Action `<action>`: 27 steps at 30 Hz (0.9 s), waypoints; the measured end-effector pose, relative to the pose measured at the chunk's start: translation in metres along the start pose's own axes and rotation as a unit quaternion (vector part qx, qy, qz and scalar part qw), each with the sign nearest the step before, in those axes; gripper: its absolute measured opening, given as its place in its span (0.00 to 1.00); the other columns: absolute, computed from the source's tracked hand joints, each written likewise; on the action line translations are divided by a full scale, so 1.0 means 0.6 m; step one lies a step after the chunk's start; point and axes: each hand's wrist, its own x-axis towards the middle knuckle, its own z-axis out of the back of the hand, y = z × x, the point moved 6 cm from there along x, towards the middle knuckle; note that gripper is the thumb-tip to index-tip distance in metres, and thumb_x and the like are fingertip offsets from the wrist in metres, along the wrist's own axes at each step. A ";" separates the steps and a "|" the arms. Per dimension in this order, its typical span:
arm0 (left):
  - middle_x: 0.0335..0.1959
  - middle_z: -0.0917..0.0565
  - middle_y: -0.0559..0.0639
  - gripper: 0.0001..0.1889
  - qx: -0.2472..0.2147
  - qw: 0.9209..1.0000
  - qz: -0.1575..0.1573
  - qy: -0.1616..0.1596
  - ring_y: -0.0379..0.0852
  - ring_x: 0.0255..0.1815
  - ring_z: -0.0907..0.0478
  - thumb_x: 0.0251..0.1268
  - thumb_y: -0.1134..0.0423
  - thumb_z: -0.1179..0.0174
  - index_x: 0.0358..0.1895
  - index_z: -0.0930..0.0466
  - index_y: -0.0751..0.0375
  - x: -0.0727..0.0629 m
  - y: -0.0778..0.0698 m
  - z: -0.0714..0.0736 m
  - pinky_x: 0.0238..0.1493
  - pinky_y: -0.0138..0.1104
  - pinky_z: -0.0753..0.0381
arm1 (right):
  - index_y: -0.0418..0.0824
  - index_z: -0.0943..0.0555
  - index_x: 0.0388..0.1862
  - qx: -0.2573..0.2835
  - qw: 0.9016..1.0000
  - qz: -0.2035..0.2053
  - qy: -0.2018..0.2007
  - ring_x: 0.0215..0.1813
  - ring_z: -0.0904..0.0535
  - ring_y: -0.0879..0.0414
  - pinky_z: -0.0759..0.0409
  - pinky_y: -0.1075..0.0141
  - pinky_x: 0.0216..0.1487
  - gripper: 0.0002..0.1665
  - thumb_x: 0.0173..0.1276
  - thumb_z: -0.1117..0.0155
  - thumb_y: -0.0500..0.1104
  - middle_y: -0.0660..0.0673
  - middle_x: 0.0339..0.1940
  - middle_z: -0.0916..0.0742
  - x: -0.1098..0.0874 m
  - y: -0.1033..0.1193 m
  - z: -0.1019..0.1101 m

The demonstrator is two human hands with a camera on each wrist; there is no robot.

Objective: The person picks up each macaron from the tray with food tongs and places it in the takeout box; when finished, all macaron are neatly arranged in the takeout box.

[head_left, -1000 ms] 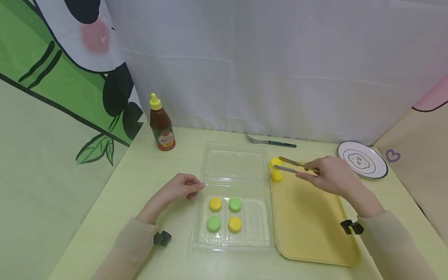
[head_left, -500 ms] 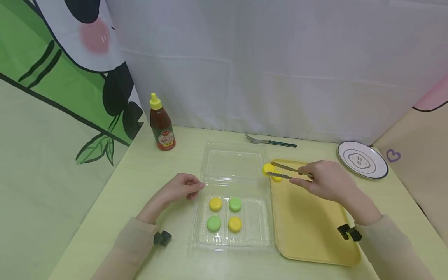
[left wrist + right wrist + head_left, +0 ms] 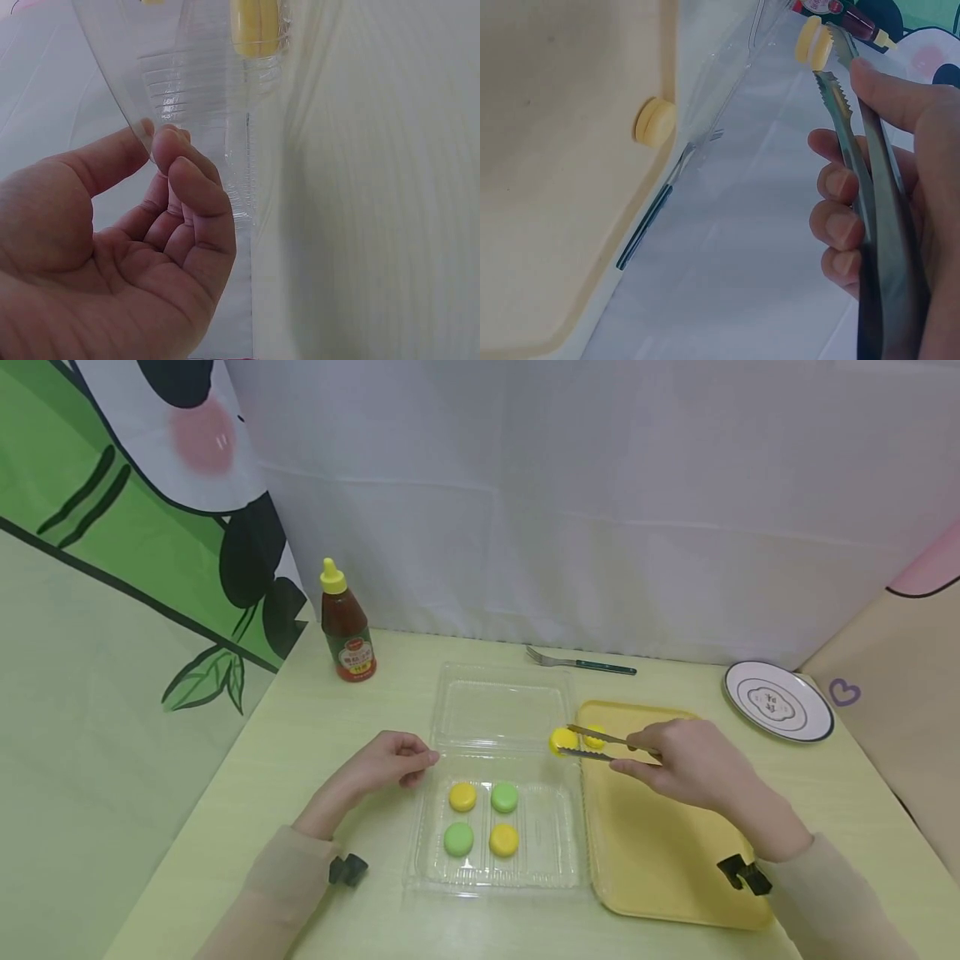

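Observation:
My right hand (image 3: 693,767) grips metal tongs (image 3: 866,187), whose toothed tips pinch a yellow macaron (image 3: 563,741). In the head view that macaron is over the right edge of a clear plastic box (image 3: 551,835). The box lies opened out, its lid (image 3: 506,706) toward the back. Two yellow and two green macarons, one green macaron (image 3: 458,839) at the front left, sit in its left and middle compartments. With thumb and forefinger my left hand (image 3: 142,217) pinches the box's left edge. Another yellow macaron (image 3: 656,122) stays on the yellow tray (image 3: 675,860), partly behind the tongs in the head view.
A sauce bottle (image 3: 348,639) with a yellow cap stands at the back left. Behind the tray and lid lies a fork (image 3: 600,667) with a dark green handle. At the back right is a white plate (image 3: 778,702). A white cloth (image 3: 525,527) hangs behind the table.
The tongs have lifted one yellow macaron off the tray's far left corner and carried it left and nearer, over the box's edge. My left hand has kept its place.

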 end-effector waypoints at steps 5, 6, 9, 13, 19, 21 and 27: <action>0.22 0.22 0.50 0.15 -0.001 1.000 0.001 0.000 0.45 0.27 0.27 0.71 0.55 0.38 0.41 0.19 0.66 -0.001 -0.002 0.001 0.34 0.37 0.26 | 0.49 0.15 0.26 0.011 1.000 0.021 -0.014 0.20 0.34 0.72 0.31 0.70 0.23 0.10 0.59 0.24 0.52 0.61 0.20 0.20 -0.004 0.013 -0.002; 0.22 0.22 0.50 0.15 -0.001 1.000 0.001 0.000 0.45 0.27 0.27 0.71 0.55 0.39 0.41 0.19 0.67 -0.001 -0.002 0.001 0.34 0.37 0.26 | 0.49 0.16 0.25 0.013 1.000 0.021 -0.013 0.19 0.36 0.72 0.33 0.71 0.22 0.11 0.59 0.24 0.52 0.62 0.19 0.22 -0.005 0.014 -0.003; 0.22 0.22 0.50 0.14 -0.002 1.000 0.001 0.000 0.45 0.27 0.27 0.72 0.55 0.39 0.41 0.19 0.67 -0.001 -0.002 0.001 0.35 0.37 0.26 | 0.50 0.16 0.26 0.016 1.000 0.018 -0.009 0.19 0.37 0.73 0.33 0.72 0.22 0.10 0.59 0.25 0.52 0.63 0.19 0.22 -0.009 0.018 -0.007; 0.22 0.22 0.50 0.15 0.000 1.000 0.001 0.000 0.45 0.27 0.27 0.71 0.55 0.39 0.41 0.19 0.67 0.000 -0.001 0.001 0.35 0.37 0.27 | 0.49 0.14 0.27 0.020 1.000 0.014 -0.002 0.19 0.33 0.73 0.30 0.71 0.23 0.10 0.59 0.25 0.52 0.62 0.21 0.19 -0.014 0.024 -0.014; 0.22 0.22 0.49 0.16 -0.001 1.000 -0.001 0.001 0.45 0.27 0.27 0.71 0.54 0.38 0.41 0.19 0.67 -0.001 0.000 0.000 0.34 0.37 0.27 | 0.46 0.11 0.32 0.026 1.000 0.013 0.007 0.22 0.25 0.71 0.24 0.69 0.27 0.11 0.60 0.25 0.53 0.56 0.26 0.13 -0.020 0.032 -0.025; 0.22 0.22 0.50 0.16 -0.004 1.000 -0.001 0.002 0.45 0.27 0.27 0.71 0.54 0.38 0.41 0.19 0.67 -0.001 0.000 0.000 0.34 0.37 0.27 | 0.46 0.11 0.33 0.027 0.999 0.014 0.012 0.22 0.25 0.71 0.23 0.69 0.28 0.12 0.60 0.25 0.53 0.56 0.26 0.13 -0.022 0.033 -0.030; 0.22 0.23 0.50 0.16 -0.005 1.000 0.000 0.001 0.45 0.26 0.27 0.71 0.54 0.38 0.41 0.19 0.67 0.000 0.000 0.000 0.34 0.37 0.28 | 0.45 0.11 0.33 0.028 0.999 0.016 0.014 0.21 0.28 0.72 0.24 0.69 0.27 0.13 0.60 0.25 0.54 0.57 0.24 0.15 -0.026 0.035 -0.040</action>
